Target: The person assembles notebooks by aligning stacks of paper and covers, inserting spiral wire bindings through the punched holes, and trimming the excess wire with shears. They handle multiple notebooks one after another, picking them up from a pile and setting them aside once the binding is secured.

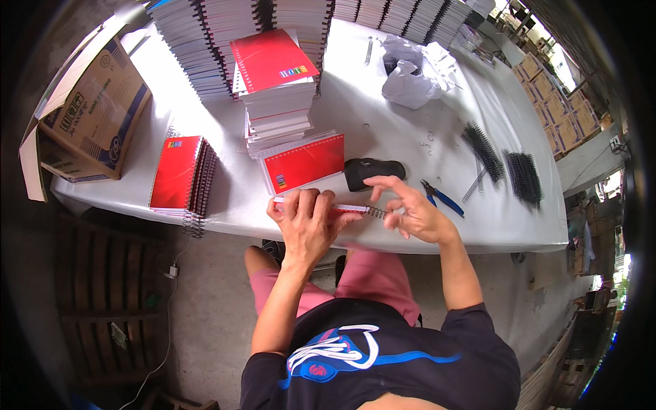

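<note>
My left hand [305,217] is wrapped over a red-covered notebook [350,207], held edge-up at the table's front edge. From the notebook's right end sticks out a dark wire spiral coil [375,212]. My right hand [415,210] is beside that coil with its fingers apart; whether a fingertip touches the coil I cannot tell. Just behind my hands lies a red cover with a punched edge [305,162], on white sheets. A black pouch-like object [372,172] rests behind my right hand. Blue-handled pliers [443,199] lie to its right.
Bound red notebooks [176,173] are stacked at left, near an open cardboard box [96,109]. A loose stack topped by a red cover [275,59] stands behind, before tall piles of coil-bound books [184,51]. Black coils [523,179] lie at right; a white plastic bag [412,83] sits farther back.
</note>
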The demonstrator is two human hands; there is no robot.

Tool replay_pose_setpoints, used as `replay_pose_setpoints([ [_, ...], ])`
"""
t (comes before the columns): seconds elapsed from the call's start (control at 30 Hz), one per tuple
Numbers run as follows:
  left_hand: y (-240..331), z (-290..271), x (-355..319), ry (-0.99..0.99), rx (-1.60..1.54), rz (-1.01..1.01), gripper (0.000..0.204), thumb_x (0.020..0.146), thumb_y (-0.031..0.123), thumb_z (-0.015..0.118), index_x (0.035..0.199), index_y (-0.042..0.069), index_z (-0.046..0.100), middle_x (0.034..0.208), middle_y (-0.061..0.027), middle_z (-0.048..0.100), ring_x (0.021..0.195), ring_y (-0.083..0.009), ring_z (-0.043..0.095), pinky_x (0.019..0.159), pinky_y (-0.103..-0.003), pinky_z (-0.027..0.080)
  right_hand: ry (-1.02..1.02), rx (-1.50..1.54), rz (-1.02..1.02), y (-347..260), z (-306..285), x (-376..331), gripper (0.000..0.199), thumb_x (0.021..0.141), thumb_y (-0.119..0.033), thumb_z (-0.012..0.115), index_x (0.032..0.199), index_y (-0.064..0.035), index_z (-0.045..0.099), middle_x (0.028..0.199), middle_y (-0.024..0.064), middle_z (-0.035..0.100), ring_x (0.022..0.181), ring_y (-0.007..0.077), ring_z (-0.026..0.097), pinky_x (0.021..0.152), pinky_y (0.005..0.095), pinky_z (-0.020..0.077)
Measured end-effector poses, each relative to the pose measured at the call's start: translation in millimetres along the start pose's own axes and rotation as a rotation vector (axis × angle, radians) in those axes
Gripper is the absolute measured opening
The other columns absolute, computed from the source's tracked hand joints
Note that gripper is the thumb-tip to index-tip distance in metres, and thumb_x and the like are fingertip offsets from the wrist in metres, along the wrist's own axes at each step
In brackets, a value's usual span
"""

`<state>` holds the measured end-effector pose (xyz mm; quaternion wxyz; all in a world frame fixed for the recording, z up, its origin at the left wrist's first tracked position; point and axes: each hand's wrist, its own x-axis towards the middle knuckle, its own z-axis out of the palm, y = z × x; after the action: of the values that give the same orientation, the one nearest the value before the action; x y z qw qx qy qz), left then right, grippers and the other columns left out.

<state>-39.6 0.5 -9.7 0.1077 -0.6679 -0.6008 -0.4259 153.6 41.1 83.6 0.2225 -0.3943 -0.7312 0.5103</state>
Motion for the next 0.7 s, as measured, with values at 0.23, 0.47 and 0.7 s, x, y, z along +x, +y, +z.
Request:
replay_pose_setpoints([
  [0.23, 6, 1, 3, -0.022, -0.092, 0.001, 0.037, 0.067, 0.049, 0.073, 0.084, 0.018, 0.061, 0.09, 0.0005, 0.05, 0.096, -0.0219, 0.045, 0.087, -0.048, 0.025, -0.191, -0.202, -0.166, 26, -15, 2, 0.033, 0.087, -0.001, 0.053, 0.12, -0.005, 0.058, 0.099, 0.0112, 0.061, 0.079, 0.0168, 0.06, 0.072, 0.0267, 0.0496],
  [0.47, 11, -3, 8, 0.021, -0.152, -0.045, 0.049, 0.055, 0.051, 0.081, 0.078, 0.011, 0.063, 0.1, -0.0091, 0.048, 0.105, -0.0303, 0.037, 0.087, -0.042, 0.034, 0.116, -1.045, -0.294, 65, -44, 32, 0.041, 0.081, -0.01, 0.056, 0.122, -0.0101, 0.058, 0.123, 0.0138, 0.057, 0.116, 0.0327, 0.051, 0.097, 0.0386, 0.0417],
  [0.7, 8, -5, 6, -0.003, -0.145, -0.042, 0.055, 0.053, 0.051, 0.082, 0.071, 0.005, 0.059, 0.11, -0.0121, 0.047, 0.113, -0.0337, 0.034, 0.093, -0.044, 0.034, -0.052, 0.418, -0.286, 60, -32, 30, 0.04, 0.074, -0.001, 0.049, 0.111, 0.0032, 0.063, 0.12, 0.016, 0.06, 0.116, 0.0246, 0.054, 0.101, 0.0353, 0.0398],
])
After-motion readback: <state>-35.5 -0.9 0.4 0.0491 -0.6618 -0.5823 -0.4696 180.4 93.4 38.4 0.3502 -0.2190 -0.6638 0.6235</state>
